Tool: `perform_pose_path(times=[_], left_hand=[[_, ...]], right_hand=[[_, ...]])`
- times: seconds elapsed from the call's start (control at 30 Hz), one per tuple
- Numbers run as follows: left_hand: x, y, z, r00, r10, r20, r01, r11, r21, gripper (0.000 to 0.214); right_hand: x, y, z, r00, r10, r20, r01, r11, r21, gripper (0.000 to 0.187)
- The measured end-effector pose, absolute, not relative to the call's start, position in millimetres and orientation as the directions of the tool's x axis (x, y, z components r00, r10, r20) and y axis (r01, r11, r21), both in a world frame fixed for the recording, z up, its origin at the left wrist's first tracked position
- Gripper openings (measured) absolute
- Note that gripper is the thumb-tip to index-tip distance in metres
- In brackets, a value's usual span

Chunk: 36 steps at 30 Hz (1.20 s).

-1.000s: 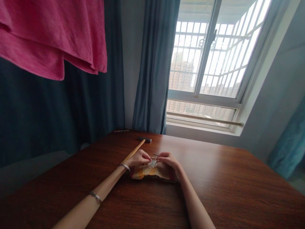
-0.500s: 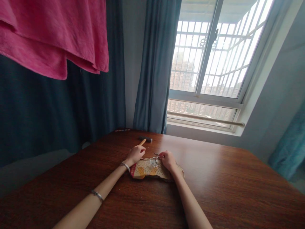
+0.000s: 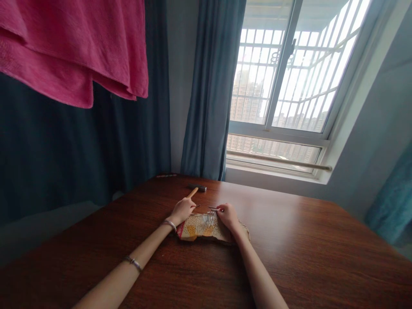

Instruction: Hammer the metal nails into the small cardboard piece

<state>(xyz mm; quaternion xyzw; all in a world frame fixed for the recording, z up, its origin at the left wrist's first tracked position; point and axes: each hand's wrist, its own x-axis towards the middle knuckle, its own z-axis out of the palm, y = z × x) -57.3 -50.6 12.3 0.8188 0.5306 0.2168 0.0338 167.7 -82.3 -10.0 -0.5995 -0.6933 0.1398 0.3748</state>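
Two hands with nails over cardboard on a table.
The cardboard [image 3: 193, 233], spotted and orange-patched with a red left end, lies flat on the table [image 3: 299, 253] between the person's forearms. Near its far edge, between the hands, a short row of upright nails [image 3: 210, 217] stands, with something clear about their base, too small to identify. The left hand [image 3: 182, 210] is at the far left edge; its grip is pinched on a thin sliver [image 3: 198, 206], apparently a nail. The right hand [image 3: 228, 216] is above the right part, its grip closed on loose nails [image 3: 214, 209] that point left. Beyond lies the hammer [image 3: 197, 188], its handle partly hidden behind the left hand. Two bracelets [image 3: 133, 262] encircle the left arm; a window [image 3: 272, 128] stands behind the table.
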Motion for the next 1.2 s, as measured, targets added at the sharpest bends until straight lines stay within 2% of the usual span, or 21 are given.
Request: perform_pose_path(times=[0.07, 0.17, 0.3, 0.37, 0.43, 0.87, 1.07, 1.2], left_hand=[[-56, -53, 17, 0.361, 0.864, 0.350, 0.829, -0.469, 0.304, 0.019], [-49, -61, 27, 0.421, 0.841, 0.340, 0.732, -0.536, 0.420, 0.020], [-39, -73, 38, 0.628, 0.763, 0.155, 0.555, -0.579, 0.598, 0.024], [-36, -77, 39, 0.686, 0.721, 0.098, 0.521, -0.580, 0.627, 0.026], [-35, -79, 38, 0.693, 0.714, 0.101, 0.509, -0.584, 0.632, 0.026], [-32, -84, 37, 0.659, 0.729, 0.188, 0.471, -0.594, 0.652, 0.023], [-31, -85, 39, 0.639, 0.759, 0.124, 0.419, -0.479, 0.772, 0.023], [-30, -86, 38, 0.618, 0.779, 0.105, 0.422, -0.441, 0.792, 0.024]], right_hand=[[170, -84, -1, -0.021, 0.934, 0.357, 0.705, 0.267, -0.657, 0.025], [175, -87, 14, -0.125, 0.942, 0.313, 0.653, 0.316, -0.689, 0.022], [183, -91, 29, -0.333, 0.924, 0.188, 0.575, 0.357, -0.736, 0.018], [183, -93, 30, -0.391, 0.909, 0.144, 0.554, 0.358, -0.752, 0.018], [181, -94, 29, -0.420, 0.900, 0.115, 0.543, 0.351, -0.763, 0.020], [178, -93, 22, -0.409, 0.902, 0.137, 0.524, 0.355, -0.774, 0.017], [179, -91, 18, -0.397, 0.904, 0.162, 0.528, 0.369, -0.765, 0.013], [179, -94, 21, -0.374, 0.912, 0.165, 0.535, 0.358, -0.765, 0.015]])
